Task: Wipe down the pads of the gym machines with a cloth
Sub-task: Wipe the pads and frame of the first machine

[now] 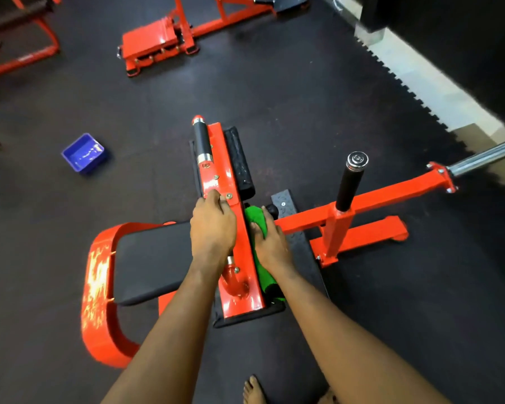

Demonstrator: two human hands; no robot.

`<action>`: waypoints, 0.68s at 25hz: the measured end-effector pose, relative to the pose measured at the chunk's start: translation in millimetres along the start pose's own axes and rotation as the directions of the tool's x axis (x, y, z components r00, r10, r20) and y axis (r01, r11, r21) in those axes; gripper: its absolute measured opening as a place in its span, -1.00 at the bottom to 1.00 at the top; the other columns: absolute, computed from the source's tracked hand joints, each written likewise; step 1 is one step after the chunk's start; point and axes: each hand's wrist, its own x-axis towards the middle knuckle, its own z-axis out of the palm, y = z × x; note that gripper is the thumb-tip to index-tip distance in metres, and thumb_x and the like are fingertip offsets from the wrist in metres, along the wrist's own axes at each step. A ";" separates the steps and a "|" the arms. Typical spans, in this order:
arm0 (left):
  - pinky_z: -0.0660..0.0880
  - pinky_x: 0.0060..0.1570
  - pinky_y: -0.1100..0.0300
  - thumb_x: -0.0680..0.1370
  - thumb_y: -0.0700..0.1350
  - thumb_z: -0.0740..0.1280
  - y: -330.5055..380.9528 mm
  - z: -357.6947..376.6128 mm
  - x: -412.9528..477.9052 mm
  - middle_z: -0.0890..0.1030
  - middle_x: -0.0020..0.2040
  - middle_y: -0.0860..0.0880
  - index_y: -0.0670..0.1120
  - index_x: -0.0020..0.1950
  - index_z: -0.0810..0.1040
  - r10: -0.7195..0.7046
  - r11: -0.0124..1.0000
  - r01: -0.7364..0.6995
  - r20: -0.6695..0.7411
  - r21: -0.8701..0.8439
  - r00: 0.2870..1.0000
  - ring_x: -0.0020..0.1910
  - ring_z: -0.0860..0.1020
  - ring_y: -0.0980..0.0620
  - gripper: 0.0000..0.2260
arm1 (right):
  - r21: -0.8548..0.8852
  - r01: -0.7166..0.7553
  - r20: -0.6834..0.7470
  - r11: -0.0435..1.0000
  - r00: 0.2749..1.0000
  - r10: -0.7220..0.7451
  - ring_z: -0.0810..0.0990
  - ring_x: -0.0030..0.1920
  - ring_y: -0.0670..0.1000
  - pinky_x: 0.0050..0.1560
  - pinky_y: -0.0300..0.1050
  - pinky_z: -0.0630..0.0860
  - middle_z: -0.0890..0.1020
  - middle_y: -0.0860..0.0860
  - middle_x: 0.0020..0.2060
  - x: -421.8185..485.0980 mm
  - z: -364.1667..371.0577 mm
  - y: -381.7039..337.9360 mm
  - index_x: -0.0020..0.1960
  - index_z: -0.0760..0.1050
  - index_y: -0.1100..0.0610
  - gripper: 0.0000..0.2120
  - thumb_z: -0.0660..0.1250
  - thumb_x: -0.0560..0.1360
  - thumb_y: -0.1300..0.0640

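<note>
1. A bare foot [252, 389] stands nearest, on the dark mat [303, 97].
2. Left of the arms, the black seat [152, 263] sits inside a curved red frame [99, 287].
3. The left hand [213, 225] grips the red bar [219, 170], its fingers curled over the bar's left edge.
4. Just across the bar, the right hand [271, 243] has thumb and fingers closed round a bunched green cloth [257, 220]. The cloth trails back along the bar's right side, pressed against the black pad [239, 158] there.
5. Beyond the hands the pad runs on beside the bar.
6. To the right, an upright grip [350, 185] stands on a red arm.
7. A blue tub [85, 153] sits on the mat, well to the left.
8. Farthest off is another red machine [155, 45].
</note>
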 end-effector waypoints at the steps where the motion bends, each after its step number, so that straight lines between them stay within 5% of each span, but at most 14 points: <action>1: 0.48 -0.11 -0.08 0.65 -0.06 0.10 -0.5 0.0 0.8 0.54 -0.07 -0.18 -0.06 -0.09 0.38 -0.002 1.000 0.002 -0.001 0.000 1.000 -0.11 0.53 -0.28 -0.83 | 0.023 0.027 -0.014 0.999 1.000 -0.026 0.46 0.36 0.24 0.24 0.09 0.44 0.46 0.14 0.41 -11.8 -1.1 5.4 0.61 0.10 -0.18 -0.46 0.13 0.67 -0.16; 6: 0.51 -0.07 -0.15 0.66 -0.07 0.09 -2.8 0.9 2.9 0.52 -0.07 -0.17 -0.07 -0.09 0.39 0.013 1.000 -0.013 0.005 -0.009 1.000 -0.13 0.52 -0.24 -0.82 | 0.066 0.090 -0.086 0.994 0.993 -0.085 0.46 0.39 0.15 0.28 0.10 0.46 0.45 0.03 0.44 -67.9 2.3 44.6 0.60 0.14 -0.18 -0.47 0.16 0.66 -0.14; 13: 0.51 -0.03 -0.16 0.65 -0.06 0.09 -3.0 0.8 4.3 0.52 -0.06 -0.14 -0.08 -0.09 0.41 0.007 1.000 -0.007 0.015 -0.025 1.000 -0.10 0.51 -0.22 -0.81 | -0.099 0.057 -0.058 0.993 0.996 -0.063 0.57 0.22 0.26 0.13 0.10 0.50 0.59 0.16 0.24 27.9 1.5 -7.2 0.55 0.23 -0.16 -0.54 0.11 0.67 -0.15; 17: 0.52 -0.03 -0.14 0.63 -0.06 0.10 2.1 -3.7 6.0 0.54 -0.04 -0.17 -0.05 -0.12 0.38 -0.014 0.999 0.015 0.032 -0.031 0.999 -0.09 0.52 -0.24 -0.83 | 0.042 0.034 -0.003 0.999 0.999 -0.034 0.55 0.29 0.23 0.19 0.01 0.46 0.58 0.14 0.32 34.0 -1.7 -6.0 0.55 0.26 -0.13 -0.53 0.11 0.67 -0.18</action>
